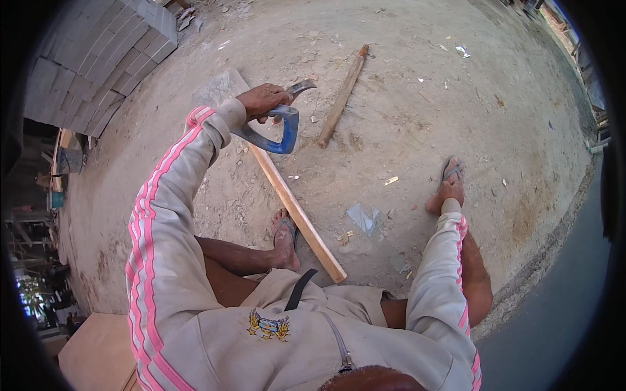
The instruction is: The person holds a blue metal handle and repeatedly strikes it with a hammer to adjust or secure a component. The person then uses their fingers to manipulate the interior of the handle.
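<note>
In front of me on the left, my left hand [264,101] is closed around a handsaw with a blue handle [287,133]. A curved metal claw, seemingly of a claw hammer [304,86], sticks out past the same fingers. The saw's greyish blade [218,88] reaches away to the left. Below the saw a long, pale wooden plank [297,212] slants toward me, its near end by my shorts. My right arm stretches down along my right leg. At its cuff my right hand [448,194] is near my sandalled foot; its fingers cannot be made out.
A rough wooden stick [343,98] lies ahead on the dusty ground. Clear broken pieces, perhaps glass or plastic [362,219], lie between my feet. Grey blocks [98,62] are stacked at the far left. A smooth grey strip [554,313] runs along the right.
</note>
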### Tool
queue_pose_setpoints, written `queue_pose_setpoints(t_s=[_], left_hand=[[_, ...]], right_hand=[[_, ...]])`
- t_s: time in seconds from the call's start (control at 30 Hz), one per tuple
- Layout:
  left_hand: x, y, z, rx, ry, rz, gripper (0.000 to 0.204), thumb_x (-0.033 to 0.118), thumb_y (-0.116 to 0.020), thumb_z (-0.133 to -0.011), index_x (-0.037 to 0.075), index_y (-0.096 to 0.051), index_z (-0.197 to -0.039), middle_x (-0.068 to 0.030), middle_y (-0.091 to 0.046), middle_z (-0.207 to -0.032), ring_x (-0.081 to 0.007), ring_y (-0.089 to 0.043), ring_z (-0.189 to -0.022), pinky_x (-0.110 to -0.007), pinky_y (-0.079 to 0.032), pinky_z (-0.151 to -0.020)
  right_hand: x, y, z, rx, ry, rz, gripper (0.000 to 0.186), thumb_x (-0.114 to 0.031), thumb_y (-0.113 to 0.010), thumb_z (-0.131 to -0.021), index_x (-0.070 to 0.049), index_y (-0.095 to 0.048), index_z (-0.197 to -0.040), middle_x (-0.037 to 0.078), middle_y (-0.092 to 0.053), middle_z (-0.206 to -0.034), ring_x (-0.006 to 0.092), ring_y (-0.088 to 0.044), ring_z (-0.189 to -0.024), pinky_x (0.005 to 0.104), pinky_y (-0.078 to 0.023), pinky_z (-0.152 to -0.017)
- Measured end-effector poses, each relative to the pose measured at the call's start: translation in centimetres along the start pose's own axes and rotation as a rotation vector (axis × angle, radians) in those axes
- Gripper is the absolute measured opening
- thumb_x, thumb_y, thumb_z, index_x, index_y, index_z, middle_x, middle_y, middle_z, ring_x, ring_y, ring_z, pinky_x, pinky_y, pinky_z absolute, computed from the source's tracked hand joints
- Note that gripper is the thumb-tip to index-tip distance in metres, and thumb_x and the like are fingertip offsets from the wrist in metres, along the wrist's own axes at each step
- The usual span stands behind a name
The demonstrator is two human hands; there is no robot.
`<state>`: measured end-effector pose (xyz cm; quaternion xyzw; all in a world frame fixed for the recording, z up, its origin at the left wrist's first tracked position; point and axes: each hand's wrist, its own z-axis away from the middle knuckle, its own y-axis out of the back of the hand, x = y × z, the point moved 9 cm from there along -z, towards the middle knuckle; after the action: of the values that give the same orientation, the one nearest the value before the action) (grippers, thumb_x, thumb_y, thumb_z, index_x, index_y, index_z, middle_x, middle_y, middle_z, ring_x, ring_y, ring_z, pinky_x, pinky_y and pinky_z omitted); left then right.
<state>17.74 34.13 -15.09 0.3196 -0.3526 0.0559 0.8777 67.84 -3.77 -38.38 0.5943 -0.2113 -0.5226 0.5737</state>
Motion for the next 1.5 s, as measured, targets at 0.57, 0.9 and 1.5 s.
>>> queue_pose_setpoints(t_s=[0.57,0.9,1.5], left_hand=[[9.3,-7.0,18.7,-0.144,-0.52,0.018,0.046,0.04,-0.052,-0.106,0.004,-0.06,-0.133,-0.0082,-0.062,-0.106,-0.0175,-0.062,-0.094,-0.029,-0.055,-0.074],[9.6,4.6,19.5,0.331,-0.523,1.097,0.054,0.064,-0.063,-0.095,0.012,-0.052,-0.097,0.0036,-0.044,-0.071,-0.0079,-0.048,-0.056,-0.027,-0.049,-0.053],[10.2,7.4,21.8,0.505,-0.757,1.18,0.035,0.038,-0.072,-0.098,0.015,-0.046,-0.098,0.0037,-0.043,-0.073,-0.0073,-0.045,-0.06,-0.024,-0.041,-0.051]], right_hand=[[-35.6,1.8,33.5,-0.858,0.744,-0.902,0.039,-0.024,-0.074,-0.093,-0.001,-0.061,-0.121,0.008,-0.07,-0.093,0.017,-0.068,-0.07,0.0345,-0.058,-0.067],[-36.0,13.2,33.0,-0.391,0.612,-1.62,0.016,-0.016,-0.072,-0.097,-0.005,-0.06,-0.101,-0.001,-0.055,-0.068,0.0082,-0.054,-0.055,0.0239,-0.045,-0.053],[-37.7,16.4,41.3,0.026,1.059,-0.999,0.022,-0.012,-0.076,-0.09,0.002,-0.066,-0.103,0.018,-0.068,-0.076,0.0346,-0.069,-0.066,0.0406,-0.051,-0.059]])
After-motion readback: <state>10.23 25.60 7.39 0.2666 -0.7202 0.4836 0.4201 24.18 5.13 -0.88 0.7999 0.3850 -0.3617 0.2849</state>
